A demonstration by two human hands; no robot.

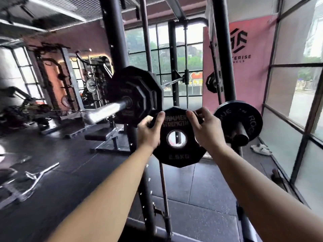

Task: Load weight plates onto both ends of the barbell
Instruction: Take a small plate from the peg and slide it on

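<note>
Head view, with everything placed against the 2.5 kg plate [176, 147] that I hold up in front of me. Far left of that plate, and a little higher, the bare chrome barbell sleeve [108, 109] points toward me. The loaded plates [138, 95] already sit on it, up and to the left of my plate. My plate is not on the sleeve.

My left hand [150, 131] grasps the plate's upper left edge. The thumb lies across the printed face and the fingers are curled round behind. The plate is upright, its lettered face toward me and its centre hole open to view.

My right hand [204, 130] grips the upper right edge in the same way, thumb on the face, fingers hooked over the rim.

Just right of the plate, a round plate [239, 119] sits on a peg [242, 133]. Further right and lower, a white cloth [261, 149] lies on the floor [201, 189].
</note>
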